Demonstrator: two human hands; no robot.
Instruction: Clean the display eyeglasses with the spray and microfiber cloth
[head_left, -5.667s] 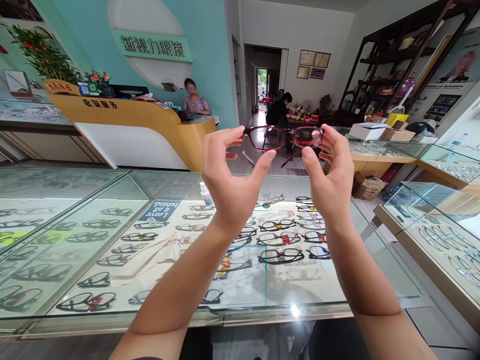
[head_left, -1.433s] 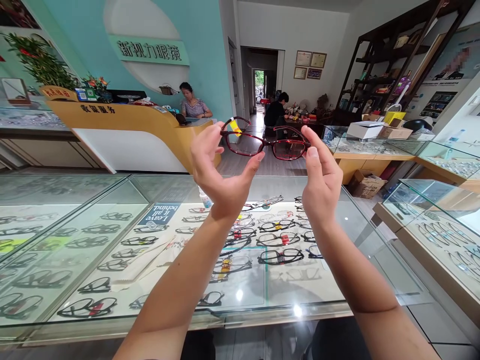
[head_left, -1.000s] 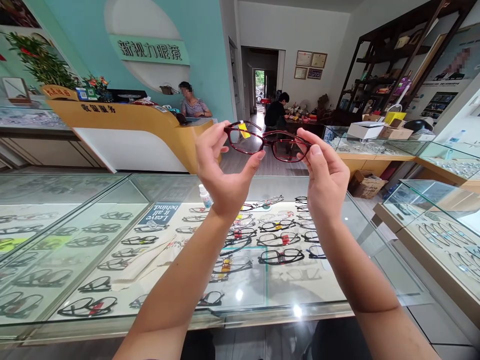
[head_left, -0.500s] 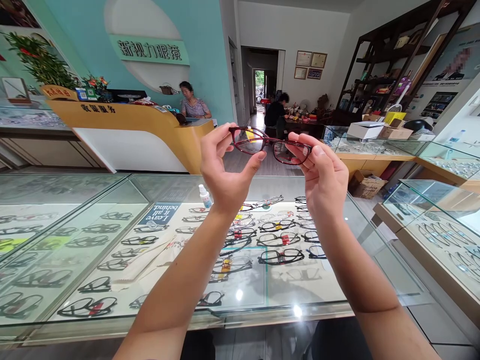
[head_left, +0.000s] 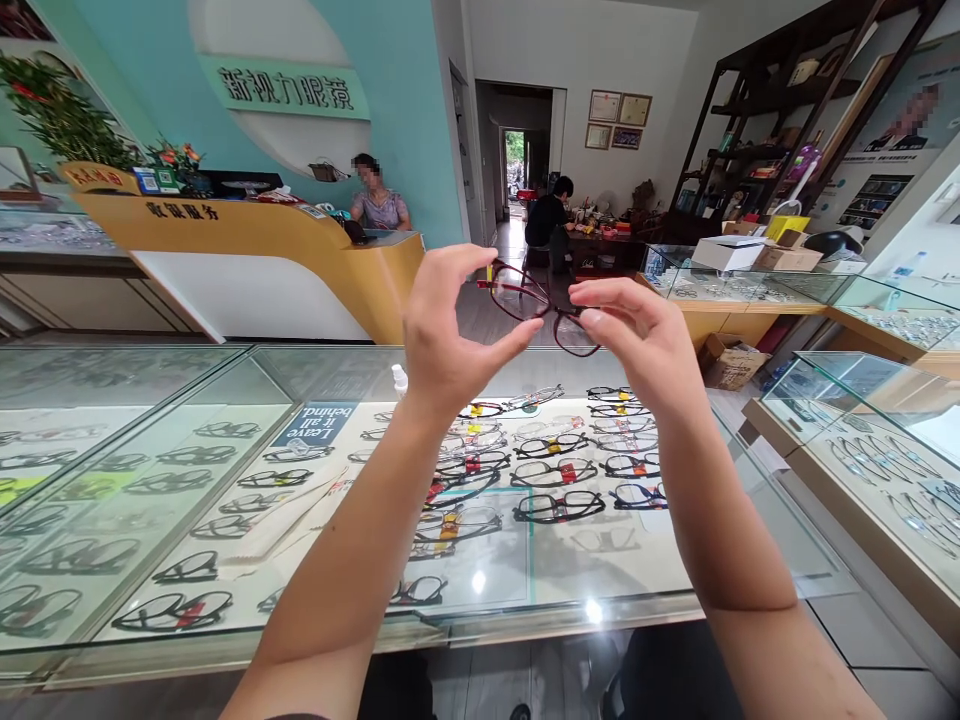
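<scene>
Grip, two bare hands, both clamped on one item: the left hand (head_left: 450,325) is holding the outer end of the glasses (head_left: 556,308), its forefinger at the top and its thumb by the lower rim; the right hand (head_left: 645,335) is pinching the other end between thumb and fingers.

Glasses, one pair, dark red: hanging tilted in the air, lower toward the right hand, raised above the counter (head_left: 525,627) and showing against the floor past its far edge. A small yellow and red patch is showing beside the left forefinger.

Counter, glass-topped: bearing rows of spectacle frames (head_left: 559,506), many with red or yellow tags, running from far edge to near edge. A blue card (head_left: 315,425) is lying upside down toward the far left corner; a white bottle (head_left: 400,380) is standing near the far edge, partly hidden by the left wrist; a pale strip (head_left: 289,520) is lying slantwise left of the forearm. Lights are reflecting close to the near edge.

Room: a person (head_left: 380,207) is sitting behind the reception desk (head_left: 307,225) by a teal wall; another person (head_left: 546,220), in black, is sitting at a dark table. Four framed sheets (head_left: 619,120) are hanging right of the doorway.
</scene>
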